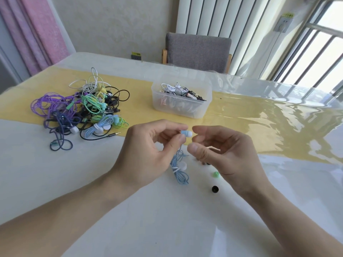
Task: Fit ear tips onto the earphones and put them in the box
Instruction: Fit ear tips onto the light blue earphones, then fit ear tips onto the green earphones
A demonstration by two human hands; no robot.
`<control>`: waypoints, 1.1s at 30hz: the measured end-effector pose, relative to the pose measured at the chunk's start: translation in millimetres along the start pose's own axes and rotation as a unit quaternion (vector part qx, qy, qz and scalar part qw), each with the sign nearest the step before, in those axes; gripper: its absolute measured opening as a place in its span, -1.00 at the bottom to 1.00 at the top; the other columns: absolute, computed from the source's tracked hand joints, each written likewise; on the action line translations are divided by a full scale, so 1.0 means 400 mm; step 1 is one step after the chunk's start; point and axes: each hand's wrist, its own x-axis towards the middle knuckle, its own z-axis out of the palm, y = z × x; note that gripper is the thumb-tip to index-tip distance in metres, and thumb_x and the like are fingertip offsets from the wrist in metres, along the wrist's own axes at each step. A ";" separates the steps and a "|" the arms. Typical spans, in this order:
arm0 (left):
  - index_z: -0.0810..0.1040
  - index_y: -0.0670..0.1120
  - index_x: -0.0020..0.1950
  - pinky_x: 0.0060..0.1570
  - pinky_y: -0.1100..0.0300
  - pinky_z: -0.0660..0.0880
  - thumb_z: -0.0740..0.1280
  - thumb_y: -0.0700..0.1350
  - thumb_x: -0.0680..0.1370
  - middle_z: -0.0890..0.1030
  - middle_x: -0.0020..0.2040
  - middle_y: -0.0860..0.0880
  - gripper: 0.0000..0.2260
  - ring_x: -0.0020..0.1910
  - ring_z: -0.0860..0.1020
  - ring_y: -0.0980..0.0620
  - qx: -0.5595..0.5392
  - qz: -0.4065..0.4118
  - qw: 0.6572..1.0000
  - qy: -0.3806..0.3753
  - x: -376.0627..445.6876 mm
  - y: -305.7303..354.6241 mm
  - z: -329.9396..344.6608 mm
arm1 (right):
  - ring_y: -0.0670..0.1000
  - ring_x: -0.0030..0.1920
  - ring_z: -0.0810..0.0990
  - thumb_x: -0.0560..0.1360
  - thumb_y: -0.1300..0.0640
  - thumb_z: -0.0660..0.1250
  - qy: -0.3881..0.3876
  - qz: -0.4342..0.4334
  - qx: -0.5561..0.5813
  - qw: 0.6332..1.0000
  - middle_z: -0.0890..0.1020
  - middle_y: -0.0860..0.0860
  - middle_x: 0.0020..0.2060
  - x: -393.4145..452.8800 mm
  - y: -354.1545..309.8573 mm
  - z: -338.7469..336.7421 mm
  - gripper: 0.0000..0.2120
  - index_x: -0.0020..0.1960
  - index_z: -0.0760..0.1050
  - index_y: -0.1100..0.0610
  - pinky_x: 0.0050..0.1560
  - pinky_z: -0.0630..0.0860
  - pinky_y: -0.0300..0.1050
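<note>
Hands met over the glossy white tabletop (185, 219) mid-front. Left hand (148, 151) pinched a pale blue earbud w/ white tip (186, 133), its bundled blue cable (179, 171) hanging below. Right hand (228, 154) sat just beside the bud, fingers curled, gripping nothing visible. Clear plastic box (181, 101) of earphones stood toward the far edge; tangled coloured earphone pile (81, 106) far left.
</note>
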 end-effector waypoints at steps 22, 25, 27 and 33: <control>0.59 -0.24 0.04 -0.08 0.03 0.49 0.36 -0.14 0.53 0.66 -0.09 -0.20 -0.81 -0.11 0.61 -0.12 -0.257 -0.271 0.927 -0.029 0.053 -0.016 -0.052 | 0.04 -0.21 0.70 0.53 0.28 0.42 -0.002 -0.033 -0.037 0.999 0.73 0.08 -0.16 -0.009 -0.006 0.058 -0.84 0.09 0.63 0.14 -0.19 0.56 -0.22; 0.54 -0.27 0.14 -0.07 -0.01 0.48 0.20 -0.13 0.62 0.65 -0.03 -0.29 -0.76 -0.11 0.63 -0.21 -0.272 -0.285 0.916 -0.073 0.054 -0.007 -0.052 | 0.13 -0.18 0.70 0.50 0.25 0.41 -0.012 0.026 0.078 0.997 0.72 0.19 -0.09 0.009 -0.032 0.046 -0.74 0.19 0.58 0.23 -0.11 0.63 -0.11; 0.53 -0.26 0.16 -0.09 -0.02 0.48 0.18 -0.07 0.61 0.65 -0.05 -0.29 -0.70 -0.13 0.62 -0.20 -0.293 -0.298 0.903 -0.101 0.056 -0.005 -0.055 | 0.10 -0.21 0.67 0.47 0.23 0.37 -0.043 0.124 0.189 0.973 0.69 0.23 -0.10 0.032 -0.045 0.030 -0.71 0.16 0.57 0.30 -0.10 0.64 -0.11; 0.51 -0.29 0.22 -0.12 0.01 0.50 0.18 -0.05 0.62 0.63 -0.06 -0.27 -0.65 -0.14 0.62 -0.23 -0.306 -0.327 0.883 -0.139 0.063 -0.009 -0.057 | 0.03 -0.22 0.66 0.57 0.27 0.18 -0.086 0.303 0.333 0.889 0.65 0.25 0.05 0.102 -0.070 -0.001 -0.70 0.20 0.49 0.42 -0.17 0.65 -0.17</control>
